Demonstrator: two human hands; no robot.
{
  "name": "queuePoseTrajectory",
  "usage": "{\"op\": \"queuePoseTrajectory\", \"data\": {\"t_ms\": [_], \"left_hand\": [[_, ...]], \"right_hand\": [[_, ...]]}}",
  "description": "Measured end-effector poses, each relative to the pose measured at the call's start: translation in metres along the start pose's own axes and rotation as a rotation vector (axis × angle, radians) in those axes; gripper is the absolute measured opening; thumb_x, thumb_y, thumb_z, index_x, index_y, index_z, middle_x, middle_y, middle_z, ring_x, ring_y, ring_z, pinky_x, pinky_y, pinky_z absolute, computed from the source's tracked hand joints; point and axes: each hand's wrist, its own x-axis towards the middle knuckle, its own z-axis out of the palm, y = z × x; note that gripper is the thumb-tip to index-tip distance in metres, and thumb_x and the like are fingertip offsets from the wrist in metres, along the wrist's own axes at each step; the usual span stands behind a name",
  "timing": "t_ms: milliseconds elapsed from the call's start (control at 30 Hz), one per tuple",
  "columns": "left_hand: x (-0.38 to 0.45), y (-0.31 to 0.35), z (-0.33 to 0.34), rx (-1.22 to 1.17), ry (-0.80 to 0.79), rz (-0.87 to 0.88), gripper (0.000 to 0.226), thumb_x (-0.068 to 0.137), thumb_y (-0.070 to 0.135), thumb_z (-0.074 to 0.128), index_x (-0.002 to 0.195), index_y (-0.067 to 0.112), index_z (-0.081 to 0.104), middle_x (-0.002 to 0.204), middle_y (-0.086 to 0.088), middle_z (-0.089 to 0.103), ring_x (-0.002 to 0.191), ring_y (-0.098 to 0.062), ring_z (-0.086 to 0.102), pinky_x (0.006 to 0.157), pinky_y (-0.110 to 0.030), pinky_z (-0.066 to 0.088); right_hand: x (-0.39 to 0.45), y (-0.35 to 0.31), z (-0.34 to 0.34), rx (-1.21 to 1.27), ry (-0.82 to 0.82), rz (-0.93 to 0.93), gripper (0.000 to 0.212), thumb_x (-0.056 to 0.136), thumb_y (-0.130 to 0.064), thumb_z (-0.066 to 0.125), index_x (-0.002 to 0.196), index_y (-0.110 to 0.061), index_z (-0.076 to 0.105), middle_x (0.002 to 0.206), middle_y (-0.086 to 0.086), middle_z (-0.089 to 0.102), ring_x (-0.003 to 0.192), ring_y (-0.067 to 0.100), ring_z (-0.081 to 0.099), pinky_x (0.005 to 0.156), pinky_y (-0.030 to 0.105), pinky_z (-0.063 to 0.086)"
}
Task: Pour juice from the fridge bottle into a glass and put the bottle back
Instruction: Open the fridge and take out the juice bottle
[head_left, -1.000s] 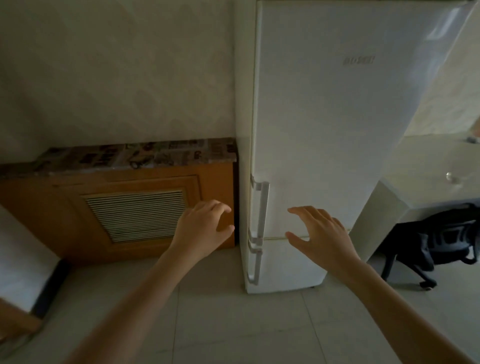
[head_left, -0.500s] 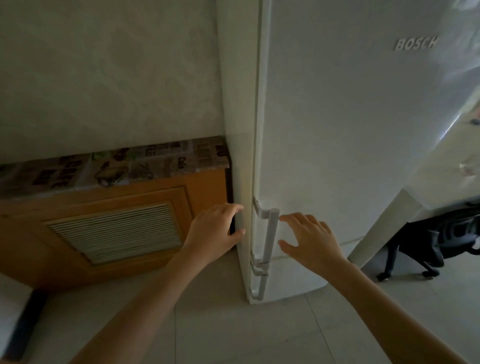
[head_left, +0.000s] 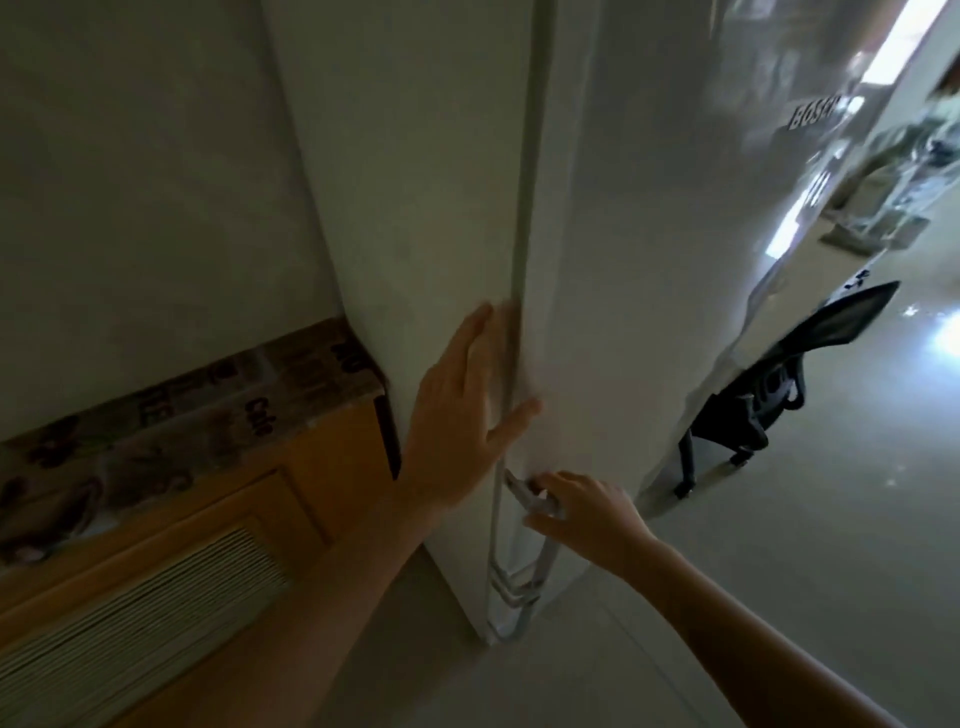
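A tall white fridge (head_left: 649, 270) fills the middle of the head view, its doors closed. My right hand (head_left: 582, 512) is wrapped around the top of the upper door's silver handle (head_left: 524, 499). My left hand (head_left: 457, 415) lies flat and open against the fridge's left side (head_left: 415, 208), fingers spread, thumb across the door seam. The bottle and the glass are not in view.
A wooden cabinet (head_left: 171, 561) with a slatted vent and a patterned top (head_left: 208, 415) stands against the wall left of the fridge. A black office chair (head_left: 779, 395) stands right of the fridge beside a white desk. Pale tiled floor runs below.
I have stepped close to the fridge. My right hand went from hovering open to gripping the upper door handle. My left hand rose and pressed flat on the fridge's side.
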Motion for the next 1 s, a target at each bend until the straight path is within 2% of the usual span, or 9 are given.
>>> {"op": "queuePoseTrajectory", "data": {"t_ms": [100,200,267,367,500,733,867,1000], "left_hand": [[0.006,0.007,0.017,0.152,-0.043,0.028,0.098,0.083,0.055,0.057,0.146,0.004,0.003,0.152,-0.022,0.011,0.141,-0.033,0.020,0.110,-0.047,0.030],[0.000,0.015,0.030,0.202,-0.054,-0.021,0.107,0.081,0.052,0.062,0.146,0.007,-0.010,0.153,-0.024,0.006,0.143,-0.035,0.008,0.111,-0.053,0.026],[-0.001,0.018,0.033,0.175,-0.038,-0.038,0.106,0.081,0.044,0.066,0.146,0.006,-0.007,0.153,-0.024,0.006,0.143,-0.036,0.007,0.111,-0.053,0.025],[-0.001,0.019,0.034,0.161,-0.027,-0.036,0.105,0.080,0.041,0.068,0.146,0.007,-0.007,0.153,-0.022,0.002,0.142,-0.036,0.007,0.112,-0.053,0.023],[-0.002,0.019,0.034,0.165,-0.021,-0.039,0.103,0.079,0.043,0.067,0.147,0.008,-0.003,0.153,-0.023,0.006,0.143,-0.035,0.008,0.110,-0.056,0.024],[-0.009,0.026,0.030,0.288,-0.034,-0.026,0.099,0.081,0.054,0.061,0.147,0.006,0.005,0.155,-0.015,0.006,0.143,-0.029,0.007,0.113,-0.056,0.012],[-0.030,0.067,0.040,0.115,-0.085,0.041,0.093,0.085,0.054,0.054,0.148,0.011,-0.001,0.156,-0.011,0.006,0.144,-0.026,0.007,0.113,-0.057,0.011],[-0.047,0.125,0.053,-0.027,-0.075,0.136,0.088,0.087,0.049,0.052,0.147,0.011,0.000,0.154,-0.011,0.009,0.144,-0.024,0.008,0.110,-0.061,0.020]], "right_hand": [[0.002,-0.002,0.007,-0.037,0.024,-0.003,0.038,0.090,-0.053,0.045,0.116,-0.026,0.054,0.111,-0.004,0.061,0.094,0.014,0.061,0.075,0.029,0.049],[0.002,-0.003,0.005,-0.076,0.008,-0.042,0.038,0.093,-0.050,0.042,0.116,-0.021,0.052,0.110,-0.001,0.061,0.091,0.016,0.061,0.074,0.027,0.048],[0.001,-0.003,0.004,-0.095,-0.018,-0.046,0.039,0.094,-0.048,0.040,0.118,-0.020,0.051,0.111,0.002,0.061,0.093,0.019,0.060,0.078,0.033,0.050],[-0.001,-0.002,0.005,-0.107,-0.023,-0.058,0.037,0.095,-0.046,0.039,0.120,-0.020,0.050,0.111,0.003,0.060,0.094,0.020,0.060,0.078,0.032,0.047],[-0.003,-0.001,0.004,-0.110,0.001,-0.098,0.034,0.096,-0.042,0.039,0.118,-0.019,0.050,0.108,0.003,0.059,0.092,0.021,0.059,0.073,0.029,0.041],[-0.015,0.006,0.002,-0.152,0.028,-0.137,0.031,0.096,-0.043,0.039,0.116,-0.020,0.049,0.105,0.001,0.060,0.088,0.019,0.058,0.072,0.028,0.037],[-0.063,0.035,0.000,-0.149,-0.016,-0.120,0.035,0.096,-0.047,0.036,0.124,-0.029,0.047,0.110,-0.002,0.058,0.096,0.017,0.058,0.089,0.034,0.043],[-0.119,0.071,-0.003,-0.124,-0.036,-0.064,0.030,0.095,-0.044,0.040,0.122,-0.035,0.047,0.111,-0.005,0.057,0.101,0.014,0.055,0.091,0.035,0.040]]}}
